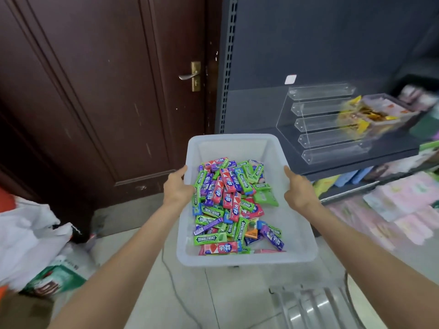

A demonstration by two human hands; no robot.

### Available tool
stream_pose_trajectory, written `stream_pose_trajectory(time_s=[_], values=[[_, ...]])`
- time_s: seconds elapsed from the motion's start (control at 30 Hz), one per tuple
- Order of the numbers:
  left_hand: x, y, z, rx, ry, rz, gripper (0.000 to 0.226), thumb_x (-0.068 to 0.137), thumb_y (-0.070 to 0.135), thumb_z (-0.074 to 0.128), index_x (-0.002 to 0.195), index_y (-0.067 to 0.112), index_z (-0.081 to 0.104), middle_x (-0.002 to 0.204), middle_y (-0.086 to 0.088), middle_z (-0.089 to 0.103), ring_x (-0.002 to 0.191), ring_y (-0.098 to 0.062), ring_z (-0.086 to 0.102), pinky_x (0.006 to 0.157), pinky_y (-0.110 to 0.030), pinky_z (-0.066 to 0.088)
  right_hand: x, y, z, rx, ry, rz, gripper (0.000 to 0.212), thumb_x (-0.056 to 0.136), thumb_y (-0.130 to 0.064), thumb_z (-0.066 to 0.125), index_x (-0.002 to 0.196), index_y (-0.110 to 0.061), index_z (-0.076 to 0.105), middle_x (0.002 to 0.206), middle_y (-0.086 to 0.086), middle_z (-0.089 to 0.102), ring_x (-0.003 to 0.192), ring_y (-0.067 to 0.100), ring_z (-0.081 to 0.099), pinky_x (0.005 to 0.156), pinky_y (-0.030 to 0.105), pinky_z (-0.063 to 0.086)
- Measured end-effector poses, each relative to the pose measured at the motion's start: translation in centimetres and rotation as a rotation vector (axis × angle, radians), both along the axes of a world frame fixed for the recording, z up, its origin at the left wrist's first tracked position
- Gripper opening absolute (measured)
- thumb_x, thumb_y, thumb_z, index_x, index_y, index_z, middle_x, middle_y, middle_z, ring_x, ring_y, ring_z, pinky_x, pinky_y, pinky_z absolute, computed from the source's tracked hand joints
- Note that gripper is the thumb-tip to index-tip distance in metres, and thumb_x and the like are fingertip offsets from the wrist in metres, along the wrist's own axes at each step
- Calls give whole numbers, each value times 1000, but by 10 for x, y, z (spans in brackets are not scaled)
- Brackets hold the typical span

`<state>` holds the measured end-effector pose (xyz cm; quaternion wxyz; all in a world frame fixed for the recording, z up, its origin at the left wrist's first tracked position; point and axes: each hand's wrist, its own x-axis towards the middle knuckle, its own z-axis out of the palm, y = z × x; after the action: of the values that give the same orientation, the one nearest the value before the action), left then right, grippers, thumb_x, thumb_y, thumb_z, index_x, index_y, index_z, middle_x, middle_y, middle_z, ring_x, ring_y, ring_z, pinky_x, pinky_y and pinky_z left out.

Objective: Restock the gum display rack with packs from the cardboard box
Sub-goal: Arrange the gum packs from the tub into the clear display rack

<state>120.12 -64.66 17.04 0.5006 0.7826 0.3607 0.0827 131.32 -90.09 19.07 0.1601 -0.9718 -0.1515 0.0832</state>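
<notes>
Two bare hands carry a translucent white plastic bin [237, 148] out in front of the person, one on each long side: the left hand [177, 188] grips the left rim with its thumb hooked over the edge and its fingers out of sight beneath, and the right hand [298, 188] clasps the right rim the same way, thumb lying along the top. Between the two hands, heaped in the near half of the bin, lies a jumble of flat gum packs [234, 206], mostly green ones marked DOUBLEMINT mixed with red, purple and a few blue and orange ones; the far end of the bin floor is bare. The bin is held in the air over a pale tiled floor [190, 293]. Ahead and to the right of the right hand, well apart from it, a clear acrylic stepped display rack [327, 124] with five tiers stands on a dark grey metal shelf [261, 115]. Just beside the rack, on its right, sits a blurred clear tub of yellow-wrapped sweets [365, 117]. Lower shelves to the right hold pastel packets, too blurred to read. A dark brown wooden door [95, 91] with a brass handle plate stands behind the left hand, and crumpled white plastic bags [31, 233] lie on the floor at the left.
</notes>
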Motion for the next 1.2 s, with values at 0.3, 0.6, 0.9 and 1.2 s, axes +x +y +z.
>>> stream_pose_trajectory(time_s=[0.3, 0.6, 0.9, 1.2], values=[[113, -55, -5, -19, 34, 54, 65, 84, 3, 63, 142, 16, 38, 132, -12, 55, 115, -27, 57, 94, -38, 50, 133, -39, -5, -59, 46, 33, 77, 83, 7, 43, 150, -17, 15, 135, 25, 43, 117, 39, 50, 90, 36, 44], [199, -71, -7, 19, 41, 89, 64, 85, 2, 61, 143, 11, 35, 135, -12, 53, 119, -27, 54, 100, -40, 45, 229, -40, -16, -101, 54, 74, 75, 85, 6, 40, 150, -20, 14, 131, 22, 46, 115, 38, 49, 86, 41, 47], [237, -84, 3, 29, 82, 159, 66, 85, -2, 60, 144, 9, 32, 136, -13, 52, 120, -27, 53, 102, -41, 44, 283, -37, -14, -142, 60, 178, 70, 87, 4, 44, 148, -17, 17, 124, 22, 50, 112, 36, 51, 84, 41, 48], [262, -95, 8, 46, 111, 198, 69, 85, 0, 61, 146, 9, 29, 137, -13, 50, 120, -27, 53, 103, -37, 42, 321, -36, -21, -122, 28, 253, 64, 86, 8, 45, 144, -14, 27, 110, 23, 57, 99, 36, 58, 77, 39, 51]])
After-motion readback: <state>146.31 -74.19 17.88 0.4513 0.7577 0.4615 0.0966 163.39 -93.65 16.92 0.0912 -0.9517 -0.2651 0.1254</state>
